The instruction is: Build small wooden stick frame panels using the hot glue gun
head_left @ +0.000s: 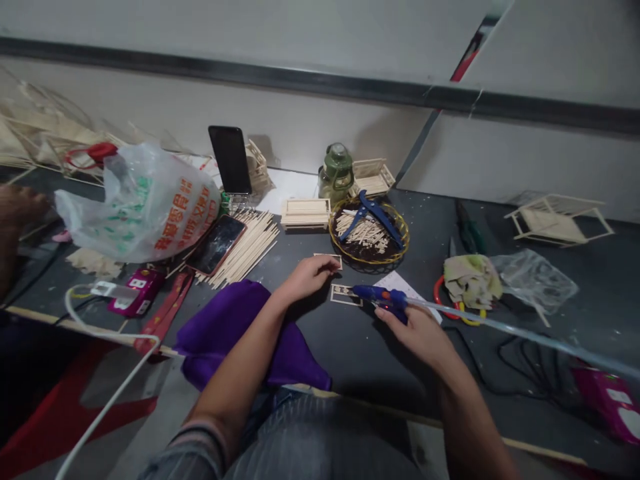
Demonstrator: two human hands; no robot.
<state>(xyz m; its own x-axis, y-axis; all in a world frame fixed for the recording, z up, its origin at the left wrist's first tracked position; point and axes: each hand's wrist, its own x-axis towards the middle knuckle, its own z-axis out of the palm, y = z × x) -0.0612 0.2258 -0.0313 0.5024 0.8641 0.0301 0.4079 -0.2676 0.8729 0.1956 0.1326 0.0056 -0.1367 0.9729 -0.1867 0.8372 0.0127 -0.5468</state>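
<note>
My right hand [417, 330] is wrapped round a blue glue gun [383, 297], with a long clear glue stick [500, 325] trailing from its back end. The gun's nozzle points left, over a small wooden frame [345, 295] lying flat on the dark table; small pieces show inside it. My left hand [310, 275] has its fingers closed in a pinch beside a second small wooden frame [339, 260], partly hidden by the fingers. What the fingertips hold, if anything, is too small to make out. White paper [400, 285] lies under and behind the gun.
A yellow-rimmed basket [406, 250] holds short sticks and blue cutters [367, 217]. Around it are stacked wooden frames [305, 215], a green lantern [336, 170], loose sticks [250, 250], phones and a plastic bag [145, 207]. Purple cloth [225, 327] lies near my left arm. Another person's hand [20, 207] is far left.
</note>
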